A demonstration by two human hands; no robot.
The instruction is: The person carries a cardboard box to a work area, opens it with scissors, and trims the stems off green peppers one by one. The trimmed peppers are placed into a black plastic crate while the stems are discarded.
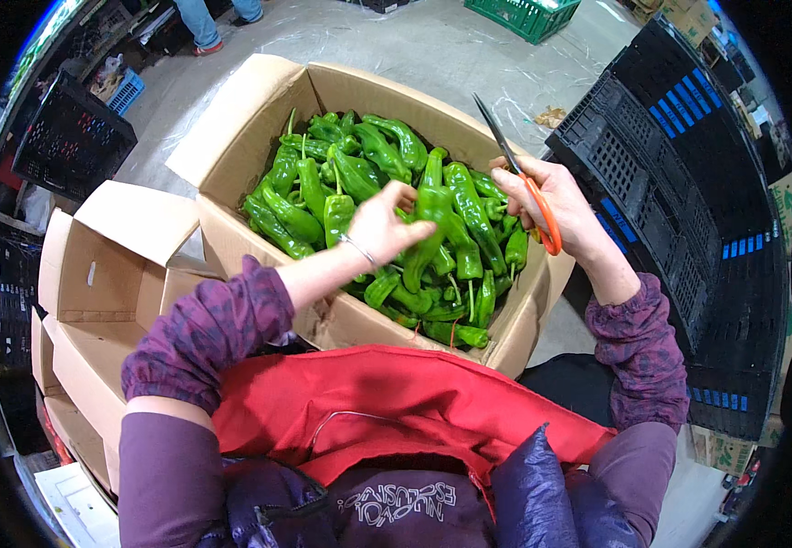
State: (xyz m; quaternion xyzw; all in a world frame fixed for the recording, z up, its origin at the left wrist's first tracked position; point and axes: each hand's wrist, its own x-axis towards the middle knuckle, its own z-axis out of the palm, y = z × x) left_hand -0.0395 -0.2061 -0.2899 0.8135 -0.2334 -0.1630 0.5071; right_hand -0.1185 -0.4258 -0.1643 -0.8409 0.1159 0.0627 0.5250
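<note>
A cardboard box (368, 89) with raised flaps stands before me, filled with glossy green peppers (300, 219), several with long stems. Over the pile, my left hand (392, 222) grips one large green pepper (431, 202) between thumb and fingers; its stem end points away from me. My right hand (553, 198), above the box's right side, holds scissors with orange handles (541, 216). Their dark blades (495, 127) point up and to the left, clear of the peppers. The fingers partly hide the handles.
Open cardboard boxes (105, 294) stand at the left. Black plastic crates (642, 178) with blue labels rise close on the right. A green crate (526, 17) and a person's legs (198, 24) appear farther off on the concrete floor (396, 38). A red apron (368, 390) covers my lap.
</note>
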